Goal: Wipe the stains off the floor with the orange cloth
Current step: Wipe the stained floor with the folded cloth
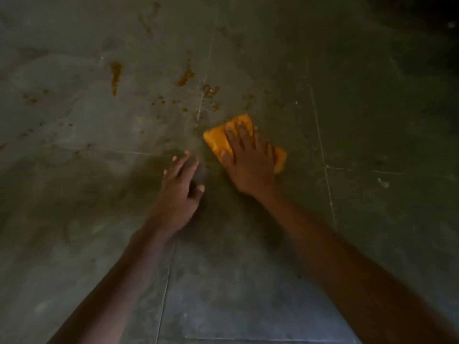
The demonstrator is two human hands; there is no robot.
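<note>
The floor fills the frame: dull grey-green tiles, scuffed, with thin pale joints. Rusty orange stains, streaky and speckled, lie across the upper left. Right of centre, the right hand presses flat, fingers spread, on the folded, soft orange cloth. The left hand rests open on the tiles just beside it.

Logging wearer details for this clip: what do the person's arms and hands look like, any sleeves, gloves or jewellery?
No sleeves show: the left forearm and right forearm are bare to the frame's edge. The left hand and right hand wear no gloves; no watch, bracelet or ring is visible, though light is dim. Their fingernails look short, unpainted.
</note>
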